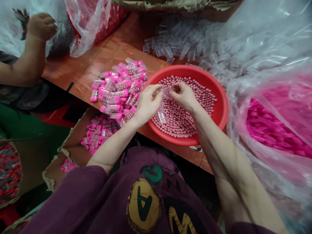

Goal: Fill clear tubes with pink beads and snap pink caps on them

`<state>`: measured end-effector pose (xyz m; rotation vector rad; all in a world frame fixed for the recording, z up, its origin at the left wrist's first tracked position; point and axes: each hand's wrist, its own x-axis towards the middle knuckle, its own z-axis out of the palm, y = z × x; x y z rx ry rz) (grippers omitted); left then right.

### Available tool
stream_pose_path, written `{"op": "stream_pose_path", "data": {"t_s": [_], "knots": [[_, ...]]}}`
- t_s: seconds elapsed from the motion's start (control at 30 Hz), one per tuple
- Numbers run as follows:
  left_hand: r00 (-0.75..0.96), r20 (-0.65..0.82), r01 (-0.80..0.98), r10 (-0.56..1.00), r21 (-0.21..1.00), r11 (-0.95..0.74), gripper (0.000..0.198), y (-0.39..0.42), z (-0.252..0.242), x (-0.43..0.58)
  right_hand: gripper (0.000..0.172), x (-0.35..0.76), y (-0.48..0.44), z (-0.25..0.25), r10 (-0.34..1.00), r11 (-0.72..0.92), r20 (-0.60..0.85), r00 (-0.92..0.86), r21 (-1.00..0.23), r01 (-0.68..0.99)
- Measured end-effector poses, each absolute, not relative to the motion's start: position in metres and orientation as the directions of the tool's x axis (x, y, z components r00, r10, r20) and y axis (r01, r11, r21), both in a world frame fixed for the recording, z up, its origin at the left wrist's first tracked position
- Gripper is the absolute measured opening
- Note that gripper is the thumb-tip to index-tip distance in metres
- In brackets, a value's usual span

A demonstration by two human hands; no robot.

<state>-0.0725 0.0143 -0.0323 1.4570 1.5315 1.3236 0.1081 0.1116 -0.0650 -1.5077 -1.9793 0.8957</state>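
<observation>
A red basin [223,107] full of small pink beads [180,120] stands on the table in front of me. Over the beads, my left hand [148,101] and my right hand [184,96] face each other, fingers closed on a transparent plastic tube [167,92] between them. The tube is blurred, and I cannot tell how much is inside it. Below my left hand another transparent tube [161,117] shows against the beads. Left of the basin lies a heap of bead-filled tubes with bright pink caps [119,86].
Loose transparent tubes [190,45] are piled behind the basin. At right, a plastic bag [275,123] holds bright pink caps. A cardboard box [80,139] with capped tubes sits below the table's left edge. Another person's arm [31,58] is at upper left, near a red-filled bag [97,22].
</observation>
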Motion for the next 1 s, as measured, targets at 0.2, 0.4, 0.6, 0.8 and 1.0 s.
{"op": "stream_pose_path", "data": {"t_s": [0.2,0.4,0.6,0.8,1.0], "knots": [[0.013,0.078,0.357,0.997,0.931,-0.078,0.042,0.021,-0.027,-0.037,0.030,0.146,0.049,-0.066,0.966,0.254,0.210,-0.153,-0.890,0.379],[0.165,0.153,0.379,0.974,0.902,-0.206,0.040,0.016,-0.016,-0.019,0.031,0.149,0.008,-0.076,0.973,0.222,0.231,-0.005,-0.928,0.298],[0.322,0.185,0.598,0.928,0.720,-0.351,0.037,0.033,-0.020,-0.022,0.031,0.185,-0.016,-0.036,0.979,0.188,0.202,0.033,-0.951,0.246],[0.623,-0.051,0.775,0.780,0.176,-0.607,0.049,0.056,-0.024,-0.018,0.023,0.309,-0.035,-0.048,0.800,0.127,0.382,0.462,-0.861,0.492],[0.750,-0.215,0.659,0.625,0.177,-0.731,0.042,0.063,-0.044,0.030,0.020,0.406,-0.054,-0.071,0.720,-0.413,0.188,0.668,-0.656,0.631]]}}
